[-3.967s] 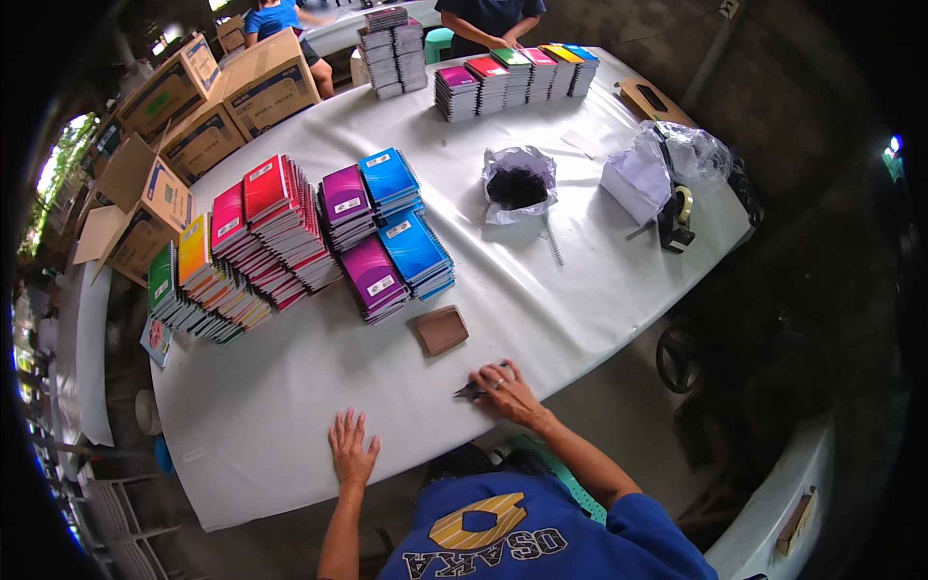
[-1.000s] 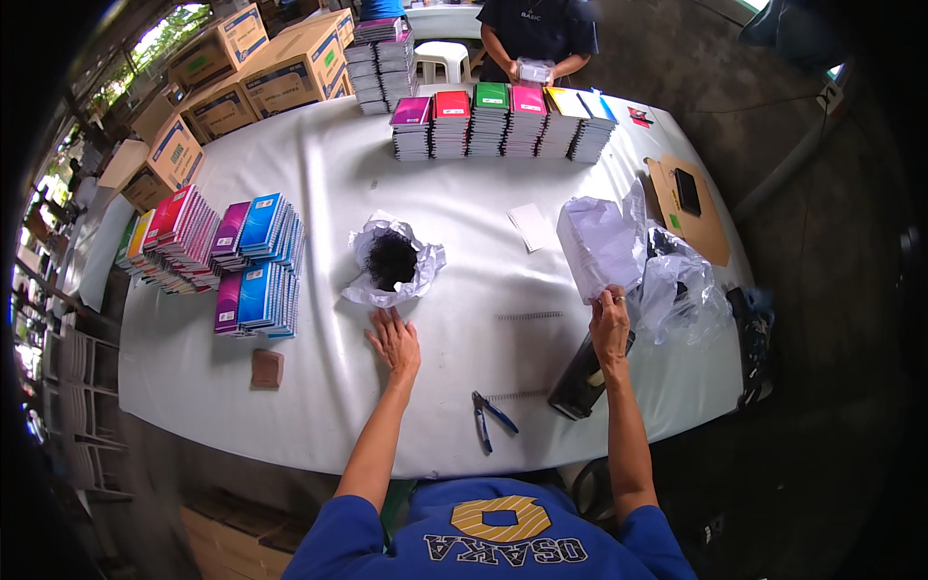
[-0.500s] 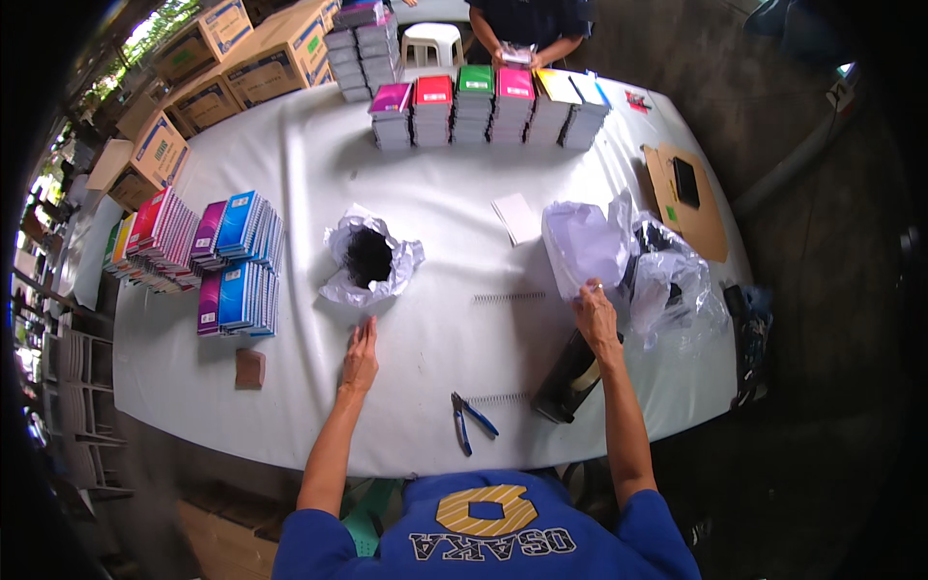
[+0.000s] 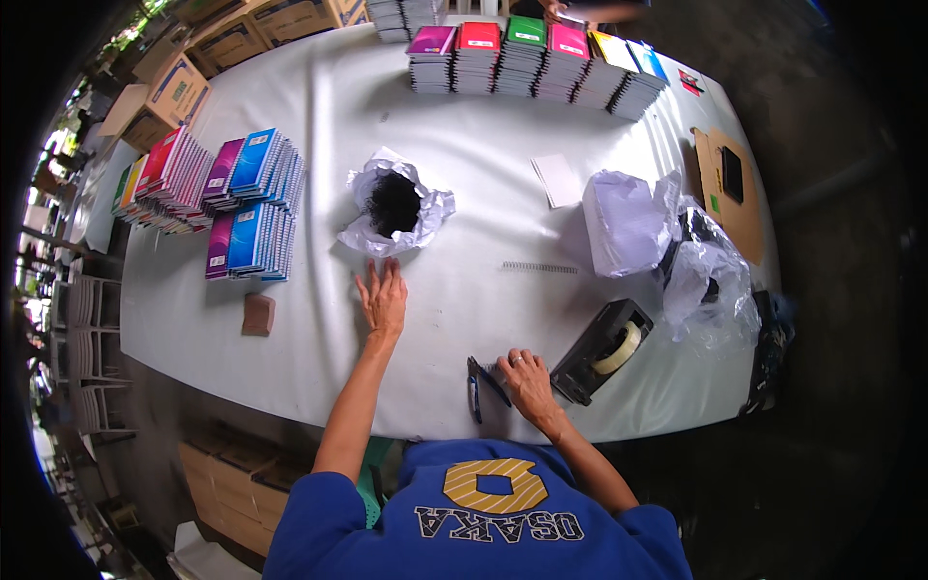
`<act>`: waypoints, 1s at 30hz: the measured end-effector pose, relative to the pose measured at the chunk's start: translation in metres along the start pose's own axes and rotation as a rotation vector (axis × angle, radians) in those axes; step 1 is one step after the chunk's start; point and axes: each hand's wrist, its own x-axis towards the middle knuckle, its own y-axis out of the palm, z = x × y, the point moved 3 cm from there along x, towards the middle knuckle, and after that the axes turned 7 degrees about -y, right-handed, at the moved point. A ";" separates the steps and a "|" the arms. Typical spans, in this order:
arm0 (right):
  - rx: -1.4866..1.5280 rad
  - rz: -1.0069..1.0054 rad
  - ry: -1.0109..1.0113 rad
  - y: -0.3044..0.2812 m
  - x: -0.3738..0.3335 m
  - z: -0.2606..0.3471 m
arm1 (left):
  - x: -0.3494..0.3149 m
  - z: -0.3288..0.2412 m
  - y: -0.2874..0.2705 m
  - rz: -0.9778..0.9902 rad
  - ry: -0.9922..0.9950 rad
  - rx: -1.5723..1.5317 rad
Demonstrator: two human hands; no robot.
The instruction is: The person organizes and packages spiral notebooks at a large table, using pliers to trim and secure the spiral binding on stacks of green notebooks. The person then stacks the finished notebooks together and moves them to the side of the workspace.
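Note:
My left hand (image 4: pixel 385 302) lies on the white table with its fingers spread and nothing in it. Just beyond its fingertips stands a crumpled white bag (image 4: pixel 425 230), open at the top, full of thin black strands or coils (image 4: pixel 393 205). My right hand (image 4: pixel 527 387) is low over the table, fingers bent down onto a dark spiral binding coil (image 4: pixel 489 367), most of which it hides. Blue-handled pliers (image 4: pixel 475 391) lie beside these fingers on the left. To the right sits a black tape dispenser (image 4: pixel 590 367) with a tape roll (image 4: pixel 617 348).
Another spiral coil (image 4: pixel 539 268) lies mid-table, below white paper sheets (image 4: pixel 556 181). A white bag (image 4: pixel 623 227) and clear plastic bag (image 4: pixel 710 290) stand right, near cardboard with a phone (image 4: pixel 732 174). Spiral notebooks (image 4: pixel 256 159) are stacked left, more (image 4: pixel 527 58) far. A person's hand (image 4: pixel 555 12) shows behind.
My right hand has left the white bag on the right and come nearer and leftward, onto the coil by the pliers. My left hand's fingers have spread. The whole view has shifted.

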 end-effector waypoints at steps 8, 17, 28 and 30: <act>-0.056 -0.171 0.180 -0.033 0.037 -0.043 | 0.018 -0.042 -0.107 -0.310 0.165 -0.324; -0.315 -0.291 0.074 -0.044 0.099 -0.103 | 0.107 -0.038 -0.081 -0.245 -0.009 -0.321; 0.174 0.206 -0.390 0.000 0.032 0.045 | 0.006 0.182 -0.065 -0.383 -0.563 -0.012; 0.138 0.221 -0.399 0.017 0.019 0.043 | -0.010 0.256 -0.060 -0.364 -0.640 -0.025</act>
